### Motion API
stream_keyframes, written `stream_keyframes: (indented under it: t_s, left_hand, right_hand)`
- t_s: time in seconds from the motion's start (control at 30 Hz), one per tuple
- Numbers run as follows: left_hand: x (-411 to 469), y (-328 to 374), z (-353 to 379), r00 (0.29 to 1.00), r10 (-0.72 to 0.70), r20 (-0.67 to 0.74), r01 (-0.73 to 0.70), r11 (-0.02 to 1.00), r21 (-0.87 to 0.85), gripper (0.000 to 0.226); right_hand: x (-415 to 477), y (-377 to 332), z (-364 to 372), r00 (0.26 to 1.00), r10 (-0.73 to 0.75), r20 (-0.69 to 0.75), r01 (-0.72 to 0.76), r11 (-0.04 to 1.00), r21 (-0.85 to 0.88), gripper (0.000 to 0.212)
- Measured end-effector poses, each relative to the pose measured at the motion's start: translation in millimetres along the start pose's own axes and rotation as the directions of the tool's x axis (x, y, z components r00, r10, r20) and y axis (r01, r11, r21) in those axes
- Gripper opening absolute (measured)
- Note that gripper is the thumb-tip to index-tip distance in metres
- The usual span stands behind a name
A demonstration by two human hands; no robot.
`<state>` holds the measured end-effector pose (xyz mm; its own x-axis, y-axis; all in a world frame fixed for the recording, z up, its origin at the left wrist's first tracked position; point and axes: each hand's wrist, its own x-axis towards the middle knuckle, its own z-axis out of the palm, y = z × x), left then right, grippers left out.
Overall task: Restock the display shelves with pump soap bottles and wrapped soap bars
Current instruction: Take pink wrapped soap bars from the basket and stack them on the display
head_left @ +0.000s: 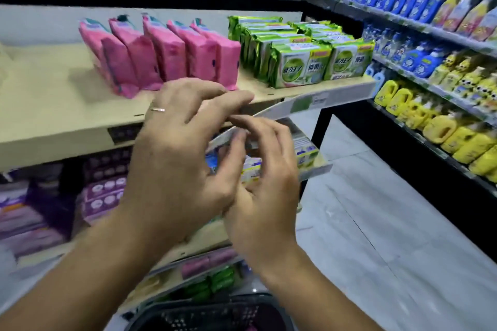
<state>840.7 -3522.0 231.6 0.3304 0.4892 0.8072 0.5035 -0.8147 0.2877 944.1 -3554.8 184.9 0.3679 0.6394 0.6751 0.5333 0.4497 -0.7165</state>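
Task's thing we take as the pink wrapped soap bars (pixel 161 56): a row of them standing on end on the tan shelf (pixel 53 105), a bit tilted, packed side by side. We judge them light but solid inside, rigid block under a soft crinkly film, so slippery at the wrap and easy to topple domino-style. Best hold: pinch across the two broad faces, mid-height, not by the crimped end flaps.

Just right of the pink bars, touching or nearly, green wrapped soap bars (pixel 304 62) stacked flat, reaching the shelf's right end. Same handling, we'd say; glossier film.

In front of and below the pink bars, both hands empty as far as we see. Left hand (pixel 183 148) fingers spread, loosely curled, close to the shelf's front edge; contact unclear from blur. Right hand (pixel 266 185) just beside it, fingers apart, overlapping the left; motion blur, contact unclear.

Well right of the pink bars, across the aisle floor, pump soap bottles (pixel 419 62) in blue and yellow on dark shelving. Far below, a dark basket (pixel 204 314) at frame bottom.
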Motion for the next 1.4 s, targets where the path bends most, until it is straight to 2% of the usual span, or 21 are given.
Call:
stream_keyframes:
  t_s: [0.07,0.13,0.2,0.23,0.3,0.37,0.43,0.5,0.57,0.6,0.63,0.7,0.73,0.8,0.87,0.93,1.03,1.17,1.27,1.33,1.4]
  left_hand:
    - [-26.7,9.0,-2.7,0.998,0.061,-0.012,-0.061,0.997,-0.038,0.028]
    - [-71.0,16.8,9.3,0.998,0.034,0.048,-0.023,0.974,-0.227,0.023]
    - [-129.2,7.5,39.2,0.976,-0.089,0.201,0.158,0.919,-0.361,0.021]
    - [-169.0,-1.2,60.7,0.936,-0.192,0.296,0.294,0.889,-0.352,0.020]
    - [-254.8,-20.7,105.1,0.799,-0.423,0.428,0.551,0.800,-0.237,0.018]
    - [-342.6,-42.0,147.8,0.628,-0.594,0.503,0.735,0.666,-0.132,0.020]
    - [-432.8,-54.7,191.1,0.380,-0.672,0.635,0.861,0.509,0.023,0.023]
    - [-518.1,-61.8,231.7,0.131,-0.673,0.728,0.897,0.393,0.202,0.025]
    - [-590.9,-66.3,268.4,-0.040,-0.649,0.760,0.863,0.361,0.353,0.029]
    - [-623.2,-68.6,286.2,-0.100,-0.640,0.762,0.845,0.349,0.404,0.031]
    - [-653.4,-72.5,304.4,-0.147,-0.634,0.759,0.831,0.337,0.443,0.033]
    - [-701.6,-84.6,333.1,-0.214,-0.630,0.747,0.794,0.333,0.508,0.041]
    - [-723.5,-91.4,346.6,-0.234,-0.621,0.748,0.782,0.337,0.524,0.046]
    - [-754.4,-104.2,369.4,-0.228,-0.602,0.765,0.789,0.347,0.508,0.045]
    - [-774.5,-114.7,389.4,-0.180,-0.607,0.774,0.806,0.360,0.470,0.040]
    - [-793.0,-119.8,406.4,-0.159,-0.610,0.776,0.828,0.346,0.441,0.048]
    - [-811.4,-119.4,424.6,-0.125,-0.629,0.767,0.858,0.320,0.402,0.054]
    - [-826.3,-122.1,445.7,-0.142,-0.667,0.731,0.829,0.324,0.457,0.090]
    - [-829.1,-123.8,454.5,-0.177,-0.659,0.731,0.778,0.361,0.514,0.098]
    - [-832.8,-121.3,457.9,-0.161,-0.664,0.730,0.714,0.432,0.550,0.101]
    - [-835.6,-118.2,460.3,-0.134,-0.684,0.717,0.650,0.486,0.585,0.109]
  right_hand:
    - [-31.5,13.1,-7.6,1.000,-0.008,-0.020,0.008,1.000,0.014,0.034]
    - [-77.0,38.1,-12.7,0.999,0.036,-0.030,-0.036,0.999,0.007,0.029]
    - [-126.4,74.1,-14.9,0.982,0.189,0.004,-0.188,0.981,-0.036,0.026]
    - [-160.1,98.6,-14.4,0.953,0.303,0.030,-0.300,0.950,-0.083,0.023]
    - [-227.2,154.0,-13.8,0.848,0.529,0.042,-0.514,0.838,-0.181,0.020]
    - [-288.1,211.9,-15.7,0.711,0.703,0.020,-0.681,0.696,-0.230,0.022]
    - [-356.1,270.2,-16.9,0.564,0.826,-0.008,-0.782,0.531,-0.327,0.023]
    - [-424.5,325.3,-18.7,0.402,0.915,-0.029,-0.830,0.351,-0.434,0.020]
    - [-482.6,374.2,-18.8,0.233,0.972,-0.028,-0.824,0.182,-0.536,0.021]
    - [-507.8,396.6,-17.7,0.182,0.983,-0.023,-0.782,0.130,-0.610,0.025]
    - [-531.6,419.5,-15.9,0.160,0.987,-0.006,-0.724,0.113,-0.680,0.029]
    - [-566.4,455.7,-12.4,0.154,0.987,0.045,-0.636,0.134,-0.760,0.039]
    - [-583.6,473.2,-10.0,0.149,0.986,0.072,-0.605,0.149,-0.782,0.045]
    - [-609.7,502.1,-4.6,0.122,0.988,0.090,-0.562,0.144,-0.814,0.059]
    - [-628.6,523.5,2.1,0.071,0.997,0.043,-0.555,0.076,-0.829,0.074]
    - [-647.6,538.4,9.9,0.001,1.000,-0.029,-0.604,-0.022,-0.796,0.088]
    - [-667.2,553.0,18.6,-0.061,0.993,-0.097,-0.661,-0.114,-0.742,0.095]
    - [-679.1,573.5,25.6,0.016,0.996,-0.088,-0.628,-0.059,-0.776,0.091]
    - [-683.7,582.1,33.6,0.042,0.987,-0.154,-0.796,-0.060,-0.603,0.088]
    - [-686.6,585.3,38.6,0.004,0.978,-0.210,-0.916,-0.080,-0.392,0.082]
    - [-686.9,591.9,40.7,-0.027,0.975,-0.220,-0.953,-0.092,-0.289,0.076]
